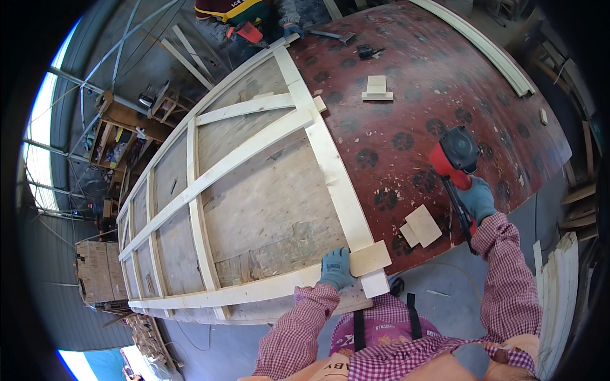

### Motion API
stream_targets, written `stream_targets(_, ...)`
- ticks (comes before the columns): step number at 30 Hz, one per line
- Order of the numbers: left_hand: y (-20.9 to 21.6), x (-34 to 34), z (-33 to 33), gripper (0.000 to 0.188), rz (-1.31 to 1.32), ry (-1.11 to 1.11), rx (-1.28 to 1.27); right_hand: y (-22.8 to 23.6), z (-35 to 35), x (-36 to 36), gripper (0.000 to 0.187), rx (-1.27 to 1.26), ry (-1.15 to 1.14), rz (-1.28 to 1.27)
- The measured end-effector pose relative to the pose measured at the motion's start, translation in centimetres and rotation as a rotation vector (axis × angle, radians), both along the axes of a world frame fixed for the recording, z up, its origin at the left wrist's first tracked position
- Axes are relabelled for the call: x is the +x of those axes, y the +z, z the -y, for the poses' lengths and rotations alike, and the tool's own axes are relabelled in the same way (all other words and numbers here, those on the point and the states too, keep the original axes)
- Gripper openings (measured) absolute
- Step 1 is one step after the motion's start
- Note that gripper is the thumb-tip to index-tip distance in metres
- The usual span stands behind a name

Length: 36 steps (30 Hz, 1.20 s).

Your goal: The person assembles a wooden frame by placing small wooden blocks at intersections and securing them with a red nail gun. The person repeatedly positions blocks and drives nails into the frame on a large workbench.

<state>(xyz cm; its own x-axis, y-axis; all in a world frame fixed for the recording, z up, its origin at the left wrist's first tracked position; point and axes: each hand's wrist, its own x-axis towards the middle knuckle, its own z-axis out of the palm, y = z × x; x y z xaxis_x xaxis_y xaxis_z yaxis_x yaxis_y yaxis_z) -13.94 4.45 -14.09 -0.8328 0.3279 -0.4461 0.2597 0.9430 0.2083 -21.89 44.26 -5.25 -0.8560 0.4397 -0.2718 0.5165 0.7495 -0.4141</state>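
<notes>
My right hand [479, 200], in a blue glove, is wrapped round the handle of a red and black nail gun [455, 152]. The tool is raised over the right part of the table, clear of the wood frame. My left hand [337, 269], gloved too, grips the near rail of a pale wooden frame [254, 289] close to its corner. Just right of those fingers, a small square wood plate [371, 258] lies across the corner joint. The frame has long rails and several crosspieces. Another wood plate [319, 104] shows at the joint of the middle rail.
The frame lies partly on a worn dark red tabletop [406, 114]. Loose wood blocks [422, 227], a stacked pair [377, 87], a black tape measure [367, 52] and a hammer [333, 35] rest there. Across the table, a co-worker's gloved hand [292, 30] is at the far corner.
</notes>
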Motion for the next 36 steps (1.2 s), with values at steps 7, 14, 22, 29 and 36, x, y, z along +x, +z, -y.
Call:
stream_targets(7,-0.1,0.0,0.0,0.073,-0.007,0.013,0.01,0.9,1.1,0.3,0.056,0.064,-0.031,-0.014)
stream_targets(14,-0.5,0.0,0.2,0.074,0.02,0.005,0.003,-0.1,0.6,0.2,0.065,0.091,-0.039,0.019)
stream_targets(22,-0.3,0.0,0.1,0.074,0.043,0.016,-0.016,-2.4,-1.3,-0.4,0.069,0.003,-0.013,0.08)
stream_targets(29,-0.2,-0.1,-0.1,0.077,0.072,0.015,-0.057,-2.1,-1.4,-0.5,0.054,-0.023,0.011,0.026)
stream_targets(36,0.4,-0.3,-0.3,0.077,0.091,0.006,-0.067,-1.5,-1.0,-0.3,0.044,-0.04,0.028,-0.02)
